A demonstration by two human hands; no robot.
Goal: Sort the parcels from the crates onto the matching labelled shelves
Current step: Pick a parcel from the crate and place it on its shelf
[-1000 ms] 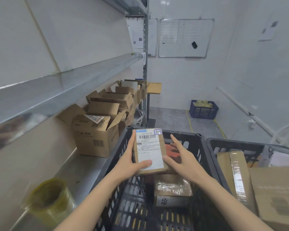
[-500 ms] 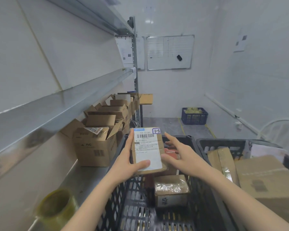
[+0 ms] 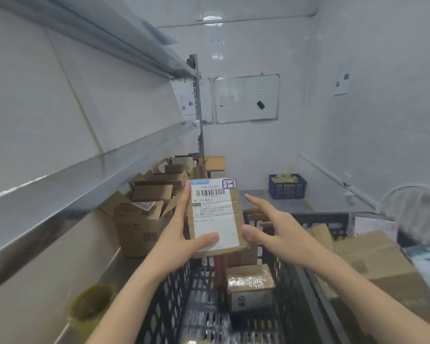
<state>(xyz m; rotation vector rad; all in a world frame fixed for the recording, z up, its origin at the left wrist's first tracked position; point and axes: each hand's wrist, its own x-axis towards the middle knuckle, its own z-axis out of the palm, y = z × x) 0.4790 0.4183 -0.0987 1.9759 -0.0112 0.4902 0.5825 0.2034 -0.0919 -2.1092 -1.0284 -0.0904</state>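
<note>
- Parcel point(image 3: 215, 217) you've got in your left hand point(image 3: 181, 238): white shipping label, top line reads "S30- DS 069" w/ barcode under it.
- Same parcel, top-right corner: small sticker, handwritten "1-3" in a box.
- Rest of that label: small print, too blurred to read.
- Whiteboard point(image 3: 246, 98) on far wall: grid & writing, illegible.

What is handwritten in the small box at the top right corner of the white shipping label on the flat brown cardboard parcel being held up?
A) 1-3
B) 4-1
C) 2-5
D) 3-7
A: the white shipping label on the flat brown cardboard parcel, gripped by the left hand, shows "1-3" penned inside a small box at its top right corner.
</note>
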